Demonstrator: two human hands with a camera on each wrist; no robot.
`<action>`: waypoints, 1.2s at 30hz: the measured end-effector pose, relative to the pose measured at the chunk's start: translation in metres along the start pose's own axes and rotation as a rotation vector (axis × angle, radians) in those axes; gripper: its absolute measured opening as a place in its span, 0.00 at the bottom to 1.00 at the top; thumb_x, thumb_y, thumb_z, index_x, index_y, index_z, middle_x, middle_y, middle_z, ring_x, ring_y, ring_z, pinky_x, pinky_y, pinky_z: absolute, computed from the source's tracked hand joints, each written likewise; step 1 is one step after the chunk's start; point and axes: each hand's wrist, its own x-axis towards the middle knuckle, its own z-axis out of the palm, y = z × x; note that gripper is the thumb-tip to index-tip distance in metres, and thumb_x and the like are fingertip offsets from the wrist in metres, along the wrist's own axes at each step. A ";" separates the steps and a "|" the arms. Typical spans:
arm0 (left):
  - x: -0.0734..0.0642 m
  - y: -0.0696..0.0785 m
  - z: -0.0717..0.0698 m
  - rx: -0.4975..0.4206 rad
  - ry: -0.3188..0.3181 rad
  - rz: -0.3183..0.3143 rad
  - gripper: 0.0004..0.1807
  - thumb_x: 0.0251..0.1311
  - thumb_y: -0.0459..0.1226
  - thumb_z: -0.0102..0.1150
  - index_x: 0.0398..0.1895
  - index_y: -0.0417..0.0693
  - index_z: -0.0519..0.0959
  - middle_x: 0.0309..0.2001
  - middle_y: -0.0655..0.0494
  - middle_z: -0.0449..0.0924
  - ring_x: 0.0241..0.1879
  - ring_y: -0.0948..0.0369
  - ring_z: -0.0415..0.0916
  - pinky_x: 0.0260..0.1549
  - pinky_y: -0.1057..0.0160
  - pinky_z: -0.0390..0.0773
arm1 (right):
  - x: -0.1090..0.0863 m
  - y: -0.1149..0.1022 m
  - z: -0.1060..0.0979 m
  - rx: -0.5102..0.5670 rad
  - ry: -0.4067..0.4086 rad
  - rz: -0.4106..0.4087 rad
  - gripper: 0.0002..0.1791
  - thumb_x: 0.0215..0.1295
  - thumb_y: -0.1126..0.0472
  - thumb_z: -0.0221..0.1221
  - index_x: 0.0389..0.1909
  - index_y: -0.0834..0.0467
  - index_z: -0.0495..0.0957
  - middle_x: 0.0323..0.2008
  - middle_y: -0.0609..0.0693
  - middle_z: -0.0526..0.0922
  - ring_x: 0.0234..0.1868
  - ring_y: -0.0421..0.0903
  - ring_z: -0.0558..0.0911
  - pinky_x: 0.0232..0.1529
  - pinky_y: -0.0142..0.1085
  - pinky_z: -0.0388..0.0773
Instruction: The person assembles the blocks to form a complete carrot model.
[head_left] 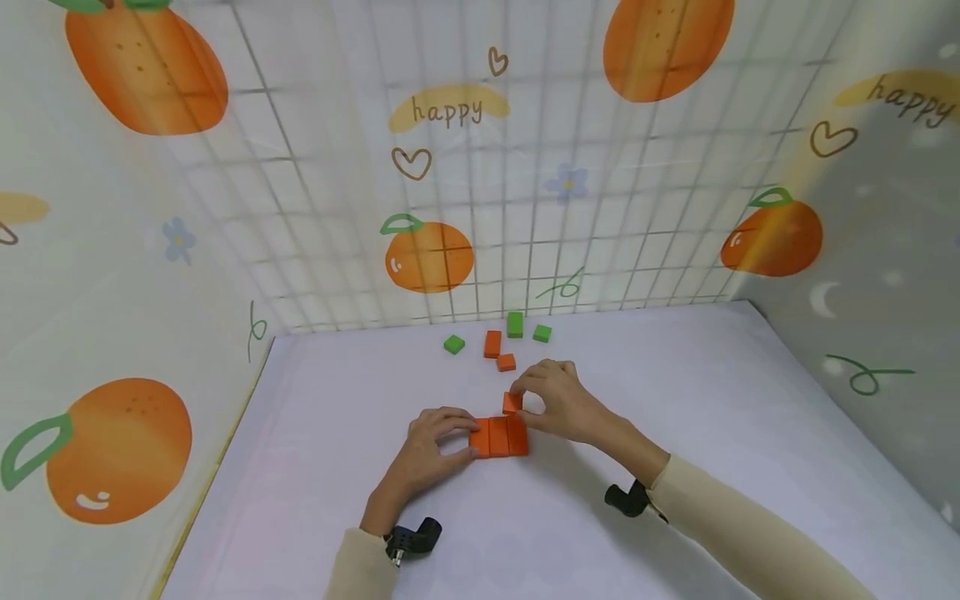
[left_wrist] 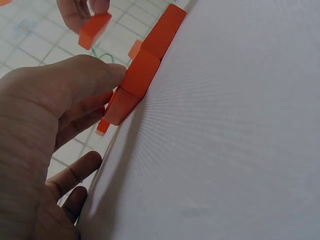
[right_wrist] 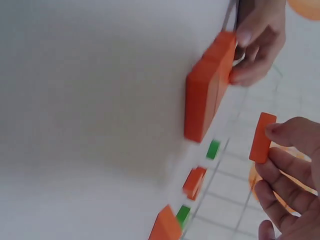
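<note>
Right hand [head_left: 561,402] pinches orange block [right_wrist: 261,144] between its fingertips [right_wrist: 276,131] (left hand [head_left: 429,447] grips block row [head_left: 498,437])

The orange blocks [head_left: 498,437] look smooth and matt, the tabletop [head_left: 337,383] matt, the sleeves [head_left: 738,517] cloth.

Left hand [head_left: 429,446] low, right hand [head_left: 561,403] raised, both pinching.

Head view looks forward and down over the bench [head_left: 675,375]; both wrist views, nearer, share the orange block row [left_wrist: 141,73].
</note>
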 end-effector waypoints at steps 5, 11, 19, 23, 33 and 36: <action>-0.001 -0.001 0.000 -0.011 0.008 0.015 0.16 0.59 0.50 0.68 0.52 0.68 0.84 0.57 0.76 0.74 0.61 0.63 0.64 0.63 0.44 0.56 | -0.015 -0.021 0.006 -0.013 -0.006 -0.093 0.13 0.56 0.58 0.71 0.43 0.49 0.85 0.44 0.41 0.83 0.52 0.45 0.75 0.52 0.48 0.61; 0.000 -0.001 0.000 -0.025 0.036 0.052 0.17 0.58 0.50 0.69 0.51 0.66 0.84 0.57 0.74 0.75 0.61 0.60 0.65 0.61 0.42 0.57 | -0.025 -0.037 0.018 -0.035 -0.022 -0.183 0.16 0.54 0.57 0.73 0.45 0.50 0.85 0.44 0.42 0.82 0.51 0.43 0.74 0.51 0.46 0.63; 0.001 -0.004 0.002 -0.004 0.035 0.065 0.18 0.58 0.52 0.70 0.51 0.65 0.84 0.57 0.73 0.75 0.60 0.61 0.65 0.61 0.44 0.57 | -0.029 -0.040 0.034 -0.059 -0.040 -0.234 0.15 0.53 0.60 0.72 0.43 0.51 0.85 0.43 0.42 0.82 0.50 0.45 0.76 0.51 0.48 0.65; 0.000 -0.001 -0.001 -0.006 0.029 0.068 0.18 0.59 0.50 0.69 0.52 0.63 0.84 0.57 0.71 0.76 0.60 0.61 0.65 0.60 0.45 0.57 | -0.028 -0.041 0.041 -0.108 -0.042 -0.265 0.15 0.54 0.58 0.73 0.43 0.50 0.85 0.43 0.42 0.82 0.51 0.45 0.76 0.50 0.47 0.65; 0.001 0.000 0.001 0.011 0.008 0.038 0.18 0.59 0.50 0.70 0.53 0.63 0.84 0.58 0.70 0.75 0.61 0.63 0.64 0.62 0.47 0.56 | -0.030 -0.039 0.046 -0.154 -0.059 -0.268 0.16 0.54 0.55 0.74 0.44 0.49 0.85 0.43 0.42 0.81 0.54 0.45 0.74 0.52 0.46 0.65; 0.002 -0.003 0.001 0.013 0.019 0.043 0.18 0.59 0.51 0.69 0.53 0.64 0.84 0.58 0.72 0.75 0.61 0.63 0.64 0.62 0.47 0.56 | -0.030 -0.038 0.045 -0.150 -0.056 -0.263 0.15 0.54 0.54 0.74 0.43 0.48 0.85 0.43 0.41 0.81 0.54 0.45 0.74 0.51 0.46 0.65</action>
